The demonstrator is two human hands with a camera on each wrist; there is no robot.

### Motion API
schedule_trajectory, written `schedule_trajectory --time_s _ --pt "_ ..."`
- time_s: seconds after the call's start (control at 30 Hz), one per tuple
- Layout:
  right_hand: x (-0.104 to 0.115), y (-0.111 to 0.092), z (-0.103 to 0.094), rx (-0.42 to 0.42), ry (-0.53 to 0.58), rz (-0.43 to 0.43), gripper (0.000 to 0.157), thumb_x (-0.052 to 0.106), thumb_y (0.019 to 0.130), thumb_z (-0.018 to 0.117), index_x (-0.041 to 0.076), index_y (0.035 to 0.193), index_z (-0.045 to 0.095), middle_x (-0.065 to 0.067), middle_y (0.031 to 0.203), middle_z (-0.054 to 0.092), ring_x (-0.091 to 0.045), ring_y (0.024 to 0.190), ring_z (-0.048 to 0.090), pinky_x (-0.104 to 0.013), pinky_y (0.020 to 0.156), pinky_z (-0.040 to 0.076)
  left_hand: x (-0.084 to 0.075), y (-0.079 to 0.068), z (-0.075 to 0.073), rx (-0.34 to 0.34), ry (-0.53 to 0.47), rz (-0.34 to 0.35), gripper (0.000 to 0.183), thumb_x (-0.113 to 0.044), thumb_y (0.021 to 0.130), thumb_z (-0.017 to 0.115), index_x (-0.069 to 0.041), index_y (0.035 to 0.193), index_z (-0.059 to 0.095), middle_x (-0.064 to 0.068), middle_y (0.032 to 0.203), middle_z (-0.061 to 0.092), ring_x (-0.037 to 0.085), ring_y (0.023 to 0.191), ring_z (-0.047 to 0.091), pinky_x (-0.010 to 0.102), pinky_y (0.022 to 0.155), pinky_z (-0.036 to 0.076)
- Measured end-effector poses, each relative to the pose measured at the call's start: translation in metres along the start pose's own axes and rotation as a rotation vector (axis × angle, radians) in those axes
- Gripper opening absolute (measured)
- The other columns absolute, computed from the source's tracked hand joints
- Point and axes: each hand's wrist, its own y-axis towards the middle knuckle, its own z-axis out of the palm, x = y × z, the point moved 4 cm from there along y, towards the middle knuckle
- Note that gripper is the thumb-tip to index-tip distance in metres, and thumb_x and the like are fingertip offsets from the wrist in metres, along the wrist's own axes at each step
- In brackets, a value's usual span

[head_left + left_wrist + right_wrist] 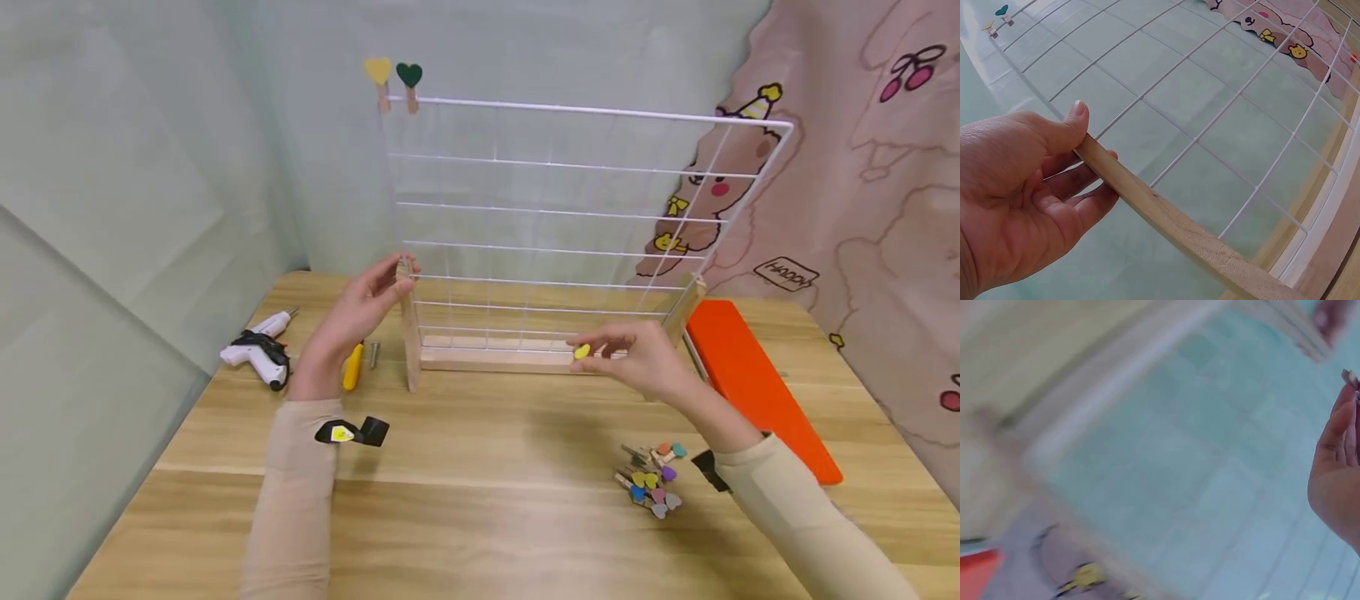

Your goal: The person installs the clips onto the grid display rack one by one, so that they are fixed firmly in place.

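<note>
A white wire grid rack (551, 211) stands upright in a wooden base (495, 360). My left hand (363, 304) grips the top of its left wooden post (410, 333); in the left wrist view the thumb (1077, 122) lies on one side and the fingers curl round the other. Between thumb and fingertips my right hand (633, 358) pinches a clothespin with a yellow heart (582, 352), in front of the lower right part of the grid. A pale yellow heart clothespin (379, 73) and a dark green heart clothespin (410, 77) are clipped at the grid's top left corner.
Several heart clothespins (651, 482) lie in a pile below my right forearm. On the left are a white glue gun (258, 348), a yellow-handled tool (352, 367) and a screw (374, 355). An orange box-like object (757, 387) lies along the right side.
</note>
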Motion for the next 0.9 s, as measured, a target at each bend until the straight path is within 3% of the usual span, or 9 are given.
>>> schedule_trajectory --time_s 0.27,0.5,0.67,0.8,0.9 --pt "0.081 0.065 -0.029 -0.117 0.032 -0.123 0.019 0.027 0.066 0.073 0.016 0.082 0.069 0.008 0.075 0.065 -0.007 0.063 0.054 -0.019 0.050 0.042 -0.003 0.006 0.012 0.010 -0.025 0.029 0.065 -0.046 0.083 0.048 -0.021 0.138 0.024 -0.001 0.137 0.034 0.014 0.125 0.029 0.038 0.100 0.028" --pt "0.154 0.098 -0.054 -0.165 0.119 -0.147 0.016 0.003 0.072 0.068 -0.003 0.086 0.064 -0.012 0.084 0.066 -0.010 0.070 0.063 -0.020 0.064 0.050 -0.004 0.007 0.020 0.038 -0.085 0.066 0.062 -0.042 0.084 0.049 -0.018 0.137 0.027 0.003 0.136 0.034 0.016 0.124 0.031 0.038 0.100 0.028" --pt "0.173 0.129 -0.067 -0.189 0.075 -0.160 0.024 0.018 0.075 0.066 0.005 0.095 0.067 -0.006 0.085 0.068 -0.007 0.071 0.063 -0.019 0.065 0.048 -0.002 0.006 0.020 0.044 -0.092 0.080 0.060 -0.041 0.085 0.049 -0.020 0.136 0.028 0.001 0.135 0.036 0.013 0.125 0.031 0.036 0.101 0.028" --pt "0.173 0.153 -0.071 -0.175 0.086 -0.144 0.027 0.025 0.077 0.062 0.010 0.100 0.065 -0.002 0.085 0.067 -0.010 0.073 0.061 -0.021 0.068 0.047 -0.001 0.004 0.018 0.034 -0.087 0.080 0.060 -0.042 0.084 0.049 -0.020 0.136 0.029 0.001 0.135 0.037 0.012 0.125 0.030 0.036 0.101 0.027" --pt "0.172 0.165 -0.073 -0.177 0.034 -0.162 0.028 0.026 0.080 0.058 0.009 0.102 0.064 -0.003 0.088 0.066 -0.010 0.075 0.060 -0.021 0.069 0.046 -0.002 0.004 0.017 0.027 -0.084 0.082 0.061 -0.042 0.084 0.049 -0.019 0.136 0.028 0.000 0.134 0.039 0.012 0.125 0.031 0.036 0.100 0.028"
